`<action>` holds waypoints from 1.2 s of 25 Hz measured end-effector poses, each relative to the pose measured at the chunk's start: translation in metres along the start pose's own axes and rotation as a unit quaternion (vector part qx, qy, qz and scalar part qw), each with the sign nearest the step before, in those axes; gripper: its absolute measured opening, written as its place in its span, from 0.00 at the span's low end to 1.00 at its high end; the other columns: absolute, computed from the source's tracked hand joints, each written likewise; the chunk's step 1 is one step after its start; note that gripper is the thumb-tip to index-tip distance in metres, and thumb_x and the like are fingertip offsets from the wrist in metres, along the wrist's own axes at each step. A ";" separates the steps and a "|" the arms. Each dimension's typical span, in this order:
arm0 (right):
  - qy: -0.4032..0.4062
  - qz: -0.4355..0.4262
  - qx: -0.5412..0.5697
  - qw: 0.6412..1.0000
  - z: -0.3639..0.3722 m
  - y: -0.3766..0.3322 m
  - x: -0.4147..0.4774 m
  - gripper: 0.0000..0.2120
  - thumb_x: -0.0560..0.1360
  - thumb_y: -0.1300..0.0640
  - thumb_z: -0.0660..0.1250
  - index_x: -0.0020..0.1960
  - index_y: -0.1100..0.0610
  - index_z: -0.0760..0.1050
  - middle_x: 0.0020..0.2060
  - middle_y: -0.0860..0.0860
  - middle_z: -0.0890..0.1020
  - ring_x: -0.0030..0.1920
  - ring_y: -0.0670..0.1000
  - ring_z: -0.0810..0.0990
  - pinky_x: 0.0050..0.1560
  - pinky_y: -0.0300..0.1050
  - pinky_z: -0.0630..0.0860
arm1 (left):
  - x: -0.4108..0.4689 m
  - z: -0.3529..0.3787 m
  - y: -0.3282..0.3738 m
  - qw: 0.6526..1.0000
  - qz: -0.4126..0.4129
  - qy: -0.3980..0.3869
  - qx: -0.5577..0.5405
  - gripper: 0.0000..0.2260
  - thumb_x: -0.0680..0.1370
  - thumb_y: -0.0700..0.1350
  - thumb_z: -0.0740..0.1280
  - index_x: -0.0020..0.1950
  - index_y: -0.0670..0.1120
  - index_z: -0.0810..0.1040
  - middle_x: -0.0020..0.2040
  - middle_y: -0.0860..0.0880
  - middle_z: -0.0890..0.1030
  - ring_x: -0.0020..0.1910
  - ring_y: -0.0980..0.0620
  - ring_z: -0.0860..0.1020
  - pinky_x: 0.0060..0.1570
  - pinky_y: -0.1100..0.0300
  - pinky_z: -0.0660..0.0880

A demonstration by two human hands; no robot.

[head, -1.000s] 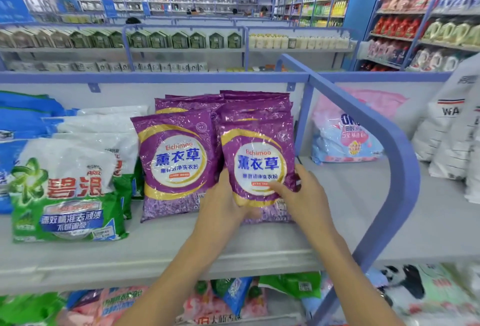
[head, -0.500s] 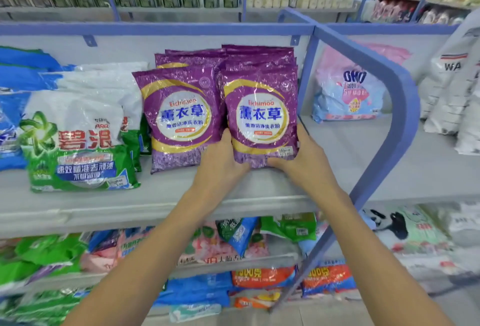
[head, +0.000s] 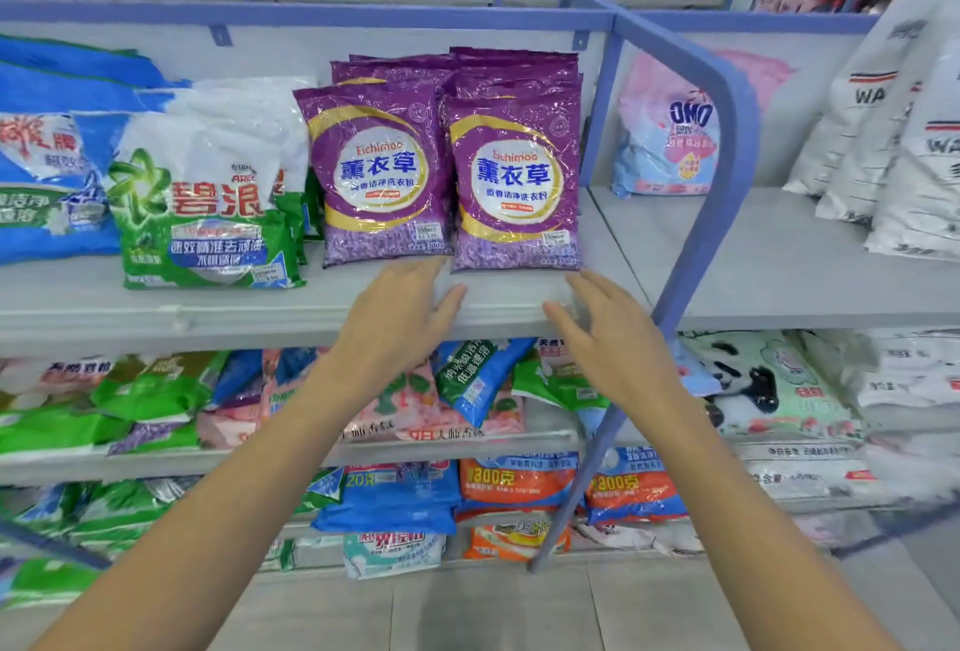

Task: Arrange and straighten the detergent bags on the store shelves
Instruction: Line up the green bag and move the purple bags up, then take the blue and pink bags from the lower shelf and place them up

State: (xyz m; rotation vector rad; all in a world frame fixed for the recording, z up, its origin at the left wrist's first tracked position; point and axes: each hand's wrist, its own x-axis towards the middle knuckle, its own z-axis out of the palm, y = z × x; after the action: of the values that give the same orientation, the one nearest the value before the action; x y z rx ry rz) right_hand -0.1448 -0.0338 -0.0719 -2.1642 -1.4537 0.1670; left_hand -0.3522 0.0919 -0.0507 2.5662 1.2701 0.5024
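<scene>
Both wide open, holding nothing: left hand (head: 400, 318), right hand (head: 608, 333). The purple lavender detergent bag (head: 517, 183) stands upright on the shelf (head: 260, 310) at twelve o'clock, just beyond both sets of fingertips and about equally near each.

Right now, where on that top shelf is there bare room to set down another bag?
Widest bare patch: the right bay's shelf, between the pink OMO bag and the white bags. A narrow front strip lies before the purple bags. Left of them, green bags and blue bags crowd.
</scene>
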 end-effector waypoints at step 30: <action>-0.060 0.225 0.079 0.969 0.044 0.197 -0.125 0.27 0.83 0.47 0.65 0.76 0.61 0.67 0.71 0.61 0.75 0.71 0.62 0.73 0.66 0.56 0.72 | -0.158 0.194 0.070 0.982 -0.100 -0.157 -0.033 0.27 0.82 0.59 0.63 0.77 0.47 0.69 0.73 0.47 0.75 0.72 0.43 0.72 0.66 0.47 0.73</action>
State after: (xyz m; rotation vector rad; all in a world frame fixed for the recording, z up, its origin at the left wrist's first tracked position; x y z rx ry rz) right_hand -0.0504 -0.1863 -0.2278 -2.3484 -0.9473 0.5630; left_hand -0.3126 -0.0878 -0.2350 2.3125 1.3483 0.0919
